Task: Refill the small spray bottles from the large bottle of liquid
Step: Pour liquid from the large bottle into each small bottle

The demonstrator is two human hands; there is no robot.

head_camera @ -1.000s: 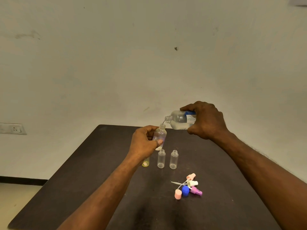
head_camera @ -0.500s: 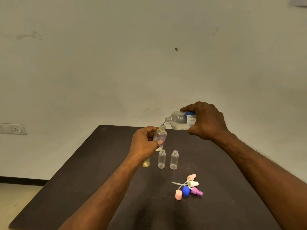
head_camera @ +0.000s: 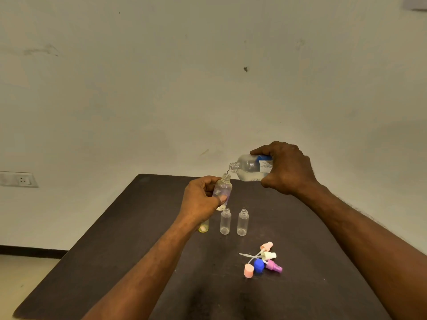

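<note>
— Where are the arms?

— Both reach forward from the bottom edge, bare to the wrist. The left forearm runs up from lower centre, the right from the lower right corner, and the hands sit near each other, apart.

— The left hand (head_camera: 201,202)?

— Raised, back towards the camera, fingers and thumb curled round a small bottle (head_camera: 222,190) held nearly upright. The thumb tip lies across its front.

— And the right hand (head_camera: 286,168)?

— Higher and further right, knuckles up, wrist bent slightly down. It grips the large bottle (head_camera: 250,167) from above, thumb below, fingers over the top, tipping it sideways so its neck points left, just above the small bottle's mouth.
</note>
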